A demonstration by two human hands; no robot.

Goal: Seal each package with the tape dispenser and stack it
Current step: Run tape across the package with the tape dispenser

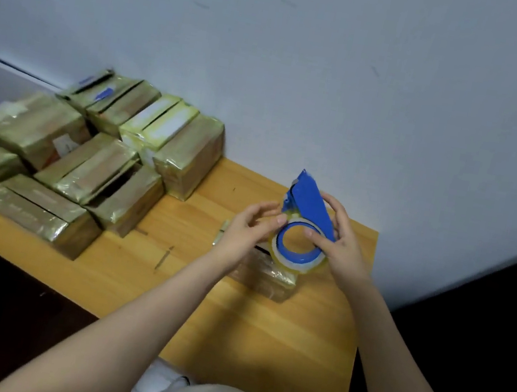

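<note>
Nearest the camera, two bare forearms are reaching out over the wooden table (228, 327). Between the hands, a package (274, 275) wrapped in shiny gold film is lying flat on the tabletop, partly hidden beneath them, so it is not clear whether its seam is already taped.

Just above it, the right hand (344, 244) is gripping the blue tape dispenser (309, 201), with its fingers curling round the back of the frame and its thumb resting at the core. The left hand (246, 228) is pinching the upper edge of the clear tape roll (294, 260) between thumb and fingertips, apparently feeling for the loose end; that end is too thin to make out.

The dispenser is looking light and rigid, best held by the frame well clear of the cutter at its upper tip. The tape itself is probably being slippery on one face and clingy on the other, so a short pull from the end should be suiting it. The package is seeming boxy and fairly stiff, yet its film is glossy and likely slick, so taking it by both long sides is looking safest.

Farther off at the left, a pile of similar gold packages (85, 160) is crowding the table's end, touching one another at varied angles. Behind everything, a scuffed pale wall (339, 72) is rising.
</note>
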